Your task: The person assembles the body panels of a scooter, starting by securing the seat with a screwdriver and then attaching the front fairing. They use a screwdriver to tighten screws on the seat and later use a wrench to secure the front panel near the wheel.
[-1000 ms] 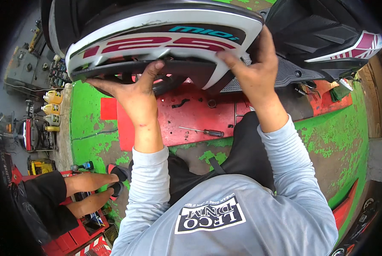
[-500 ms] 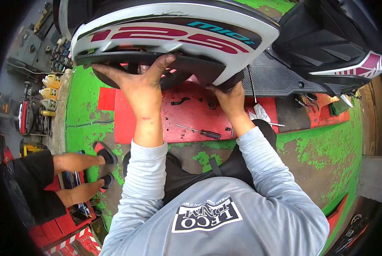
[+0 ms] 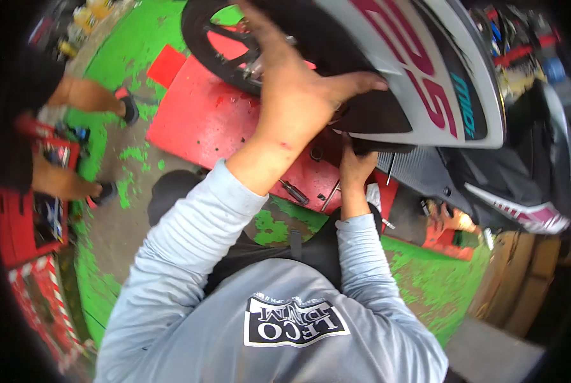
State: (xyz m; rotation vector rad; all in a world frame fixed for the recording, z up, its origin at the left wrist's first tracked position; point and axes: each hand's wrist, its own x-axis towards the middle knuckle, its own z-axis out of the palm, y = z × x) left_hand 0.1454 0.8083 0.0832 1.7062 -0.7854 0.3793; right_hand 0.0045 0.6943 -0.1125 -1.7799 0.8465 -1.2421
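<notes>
A white scooter side panel [image 3: 419, 70] with magenta and black graphics slants across the upper middle. My left hand [image 3: 298, 89] grips its lower edge, the thumb laid over the dark lower trim and the fingers reaching up along the far side; their tips are blurred and partly cut off by the frame. My right hand [image 3: 357, 169] pinches the panel's bottom corner close to the footboard [image 3: 419, 173], with some fingers hidden beneath it. Behind my left hand shows the scooter's black wheel [image 3: 202, 48]. Below my hands, a dark-handled screwdriver [image 3: 294, 193] lies on the red platform [image 3: 199, 108].
A thin metal rod [image 3: 330, 196] and a white rag [image 3: 373, 193] lie near my right wrist. The scooter's dark front bodywork [image 3: 509, 185] extends right. Another person's legs [image 3: 75, 96] stand at the left, near a red tool cart [image 3: 17, 220].
My view has turned, so the panel now appears tilted and farther right. My left hand has shifted up and right in the picture; both hands stay on the panel.
</notes>
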